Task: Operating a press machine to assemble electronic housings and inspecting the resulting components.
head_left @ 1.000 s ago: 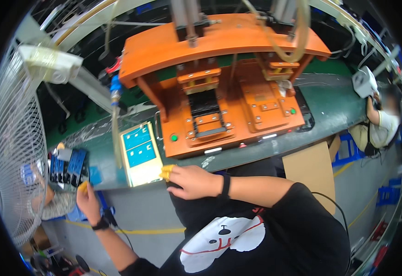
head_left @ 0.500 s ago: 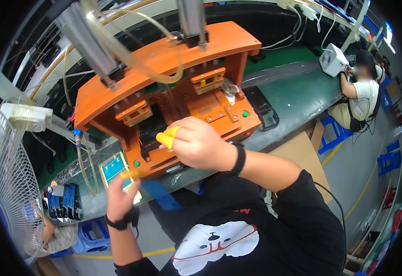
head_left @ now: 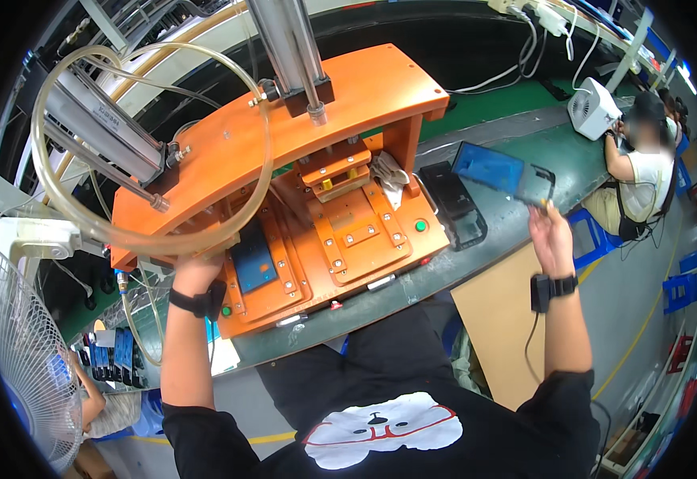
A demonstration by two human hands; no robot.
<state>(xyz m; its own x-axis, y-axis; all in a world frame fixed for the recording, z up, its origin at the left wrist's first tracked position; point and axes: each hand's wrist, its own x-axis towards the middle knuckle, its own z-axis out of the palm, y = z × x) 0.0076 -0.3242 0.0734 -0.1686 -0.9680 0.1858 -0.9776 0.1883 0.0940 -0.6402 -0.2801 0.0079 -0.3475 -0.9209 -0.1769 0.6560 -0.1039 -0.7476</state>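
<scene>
My right hand point(head_left: 552, 239) is out to the right, its fingers pinching the near end of a black rectangular frame point(head_left: 542, 172) with a blue panel point(head_left: 488, 168) in it. The frame is held above the green bench, beside another black frame lying there. My left hand point(head_left: 197, 273) reaches under the left side of an orange two-station press point(head_left: 348, 80). Next to it, a flat blue plate point(head_left: 253, 259) lies in the press's left fixture. A clear hose and the press hide my left fingers, so their grip does not show.
The second black frame point(head_left: 454, 209) lies right of the press. A crumpled cloth point(head_left: 391, 177) is tucked by its right post. Green buttons point(head_left: 421, 226) sit on the base. A white cage fan point(head_left: 25, 359) stands left; a co-worker point(head_left: 640, 160) sits far right.
My right hand has moved from the press to the right, carrying the black frame. The blue plate, earlier in my left hand below the press, now lies in the left fixture; my left hand followed.
</scene>
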